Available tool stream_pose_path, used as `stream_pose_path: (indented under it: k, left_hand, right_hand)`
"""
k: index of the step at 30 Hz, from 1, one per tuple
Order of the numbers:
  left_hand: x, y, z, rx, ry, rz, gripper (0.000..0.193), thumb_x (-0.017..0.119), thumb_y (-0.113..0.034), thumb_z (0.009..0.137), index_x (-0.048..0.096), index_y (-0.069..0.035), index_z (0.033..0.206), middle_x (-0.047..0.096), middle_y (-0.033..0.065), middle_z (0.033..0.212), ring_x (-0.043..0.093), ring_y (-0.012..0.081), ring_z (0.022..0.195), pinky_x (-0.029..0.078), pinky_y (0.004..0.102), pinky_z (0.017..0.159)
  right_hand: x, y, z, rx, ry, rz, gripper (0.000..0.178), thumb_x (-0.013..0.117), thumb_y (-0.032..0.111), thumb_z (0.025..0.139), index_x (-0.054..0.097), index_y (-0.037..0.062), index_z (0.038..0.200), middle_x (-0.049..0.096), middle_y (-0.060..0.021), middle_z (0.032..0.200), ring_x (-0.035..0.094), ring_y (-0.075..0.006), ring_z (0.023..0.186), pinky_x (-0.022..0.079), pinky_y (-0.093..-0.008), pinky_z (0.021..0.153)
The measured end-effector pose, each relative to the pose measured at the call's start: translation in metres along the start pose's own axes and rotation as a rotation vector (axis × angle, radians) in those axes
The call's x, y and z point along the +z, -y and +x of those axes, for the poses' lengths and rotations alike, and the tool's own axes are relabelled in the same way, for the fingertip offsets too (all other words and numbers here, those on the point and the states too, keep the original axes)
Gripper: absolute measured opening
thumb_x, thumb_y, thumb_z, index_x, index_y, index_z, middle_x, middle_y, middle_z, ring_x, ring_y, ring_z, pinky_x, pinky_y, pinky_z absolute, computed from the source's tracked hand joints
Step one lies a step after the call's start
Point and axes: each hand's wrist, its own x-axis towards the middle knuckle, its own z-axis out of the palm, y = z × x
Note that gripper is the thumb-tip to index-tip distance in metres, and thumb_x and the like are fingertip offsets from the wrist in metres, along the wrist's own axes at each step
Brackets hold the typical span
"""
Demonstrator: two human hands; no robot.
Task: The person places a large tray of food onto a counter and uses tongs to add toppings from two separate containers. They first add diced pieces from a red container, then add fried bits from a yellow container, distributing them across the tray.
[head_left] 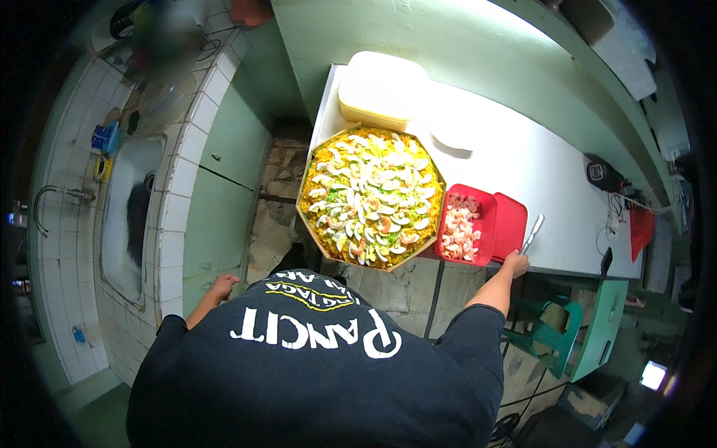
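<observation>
My right hand (515,263) is closed round a slim silver utensil (532,233) at the near edge of the white table. Left of that hand stands a red plastic container (489,222) with peeled pink shrimp (461,231) in it, and a red lid or second tray (511,226) lies against its right side. A large octagonal tray (349,260) is filled with yellow noodles topped with egg slices, shrimp and chopped greens (370,198). Away from the table, my left hand (222,287) hangs low near the green cabinet, fingers loosely extended, with nothing visible in it.
A pale yellow lidded tub (381,86) and a white lid-like item (452,142) stand behind the tray on the table (515,149). To the left is a tiled counter with a sink (134,224). A green plastic chair (556,336) stands below the table's right end.
</observation>
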Motion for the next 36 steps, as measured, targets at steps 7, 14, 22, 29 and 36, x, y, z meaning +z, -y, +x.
stream_pose_path:
  k: [7, 14, 22, 29, 36]
  left_hand:
    - [0.013, -0.015, 0.008, 0.107, 0.076, 0.008, 0.020, 0.053, -0.014, 0.090, 0.070, -0.006, 0.094, 0.054, 0.0025, 0.063, 0.045, 0.0150, 0.048, 0.036, 0.0328, 0.044]
    - [0.053, -0.024, 0.068, 0.255, 0.075, 0.097, 0.021, 0.051, -0.012, 0.090, 0.071, -0.005, 0.095, 0.056, 0.0027, 0.063, 0.044, 0.0127, 0.047, 0.034, 0.0298, 0.045]
    - [0.051, -0.096, 0.065, 0.203, 0.222, 0.078, 0.021, 0.051, -0.014, 0.091, 0.069, -0.006, 0.099, 0.056, 0.0021, 0.062, 0.043, 0.0111, 0.047, 0.032, 0.0284, 0.044]
    - [0.049, -0.080, 0.077, 0.282, 0.193, 0.166, 0.022, 0.052, -0.013, 0.090, 0.071, -0.007, 0.099, 0.063, 0.0041, 0.070, 0.049, 0.0114, 0.055, 0.040, 0.0291, 0.051]
    - [0.045, -0.043, 0.086, 0.252, 0.191, 0.057, 0.022, 0.054, -0.011, 0.087, 0.072, -0.005, 0.098, 0.067, 0.0041, 0.076, 0.053, 0.0138, 0.060, 0.044, 0.0304, 0.057]
  right_hand:
    - [-0.051, -0.011, 0.037, -0.082, -0.377, 0.444, 0.028, 0.058, 0.026, 0.086, 0.063, -0.0018, 0.091, 0.066, -0.0238, 0.088, 0.063, -0.0401, 0.085, 0.046, -0.0488, 0.077]
    - [-0.118, 0.042, -0.162, -1.195, -0.218, 0.673, 0.025, 0.050, -0.010, 0.078, 0.059, 0.0027, 0.099, 0.058, -0.0151, 0.096, 0.057, -0.0329, 0.099, 0.046, -0.0424, 0.088]
    - [-0.054, 0.031, -0.249, -1.193, -0.120, 0.440, 0.037, 0.053, -0.005, 0.071, 0.061, 0.0031, 0.107, 0.054, -0.0153, 0.101, 0.051, -0.0377, 0.113, 0.038, -0.0508, 0.101]
    - [-0.038, 0.044, -0.246, -1.091, -0.151, 0.394, 0.039, 0.055, 0.000, 0.075, 0.059, 0.0022, 0.114, 0.055, -0.0150, 0.105, 0.050, -0.0354, 0.113, 0.037, -0.0472, 0.100]
    - [-0.028, 0.043, -0.220, -1.072, -0.172, 0.411, 0.040, 0.056, -0.005, 0.074, 0.060, 0.0036, 0.113, 0.055, -0.0150, 0.108, 0.053, -0.0343, 0.106, 0.042, -0.0430, 0.093]
